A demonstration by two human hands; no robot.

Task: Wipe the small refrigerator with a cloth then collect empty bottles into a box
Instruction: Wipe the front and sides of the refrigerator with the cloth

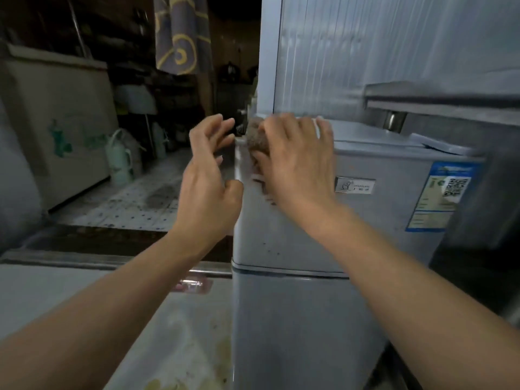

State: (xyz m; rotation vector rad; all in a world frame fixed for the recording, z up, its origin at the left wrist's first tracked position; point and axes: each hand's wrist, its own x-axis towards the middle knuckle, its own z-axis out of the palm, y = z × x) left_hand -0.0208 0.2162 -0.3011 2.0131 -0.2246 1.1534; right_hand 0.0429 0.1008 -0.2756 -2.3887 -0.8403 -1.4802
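Note:
The small grey refrigerator (309, 305) stands right of centre, with a blue label on its upper door. My right hand (295, 161) presses a brownish cloth (254, 136) against the fridge's top left corner, fingers spread over it; most of the cloth is hidden under the hand. My left hand (209, 178) hovers just left of that corner, fingers loosely curled, holding nothing. No bottles or box can be made out for certain.
A white chest freezer (64, 130) stands at the left, with a pale green jug (119, 161) beside it on the tiled floor. A patterned cloth (181, 35) hangs above. A ribbed metal wall (394, 52) rises behind the fridge. A stained counter (84, 305) lies below my left arm.

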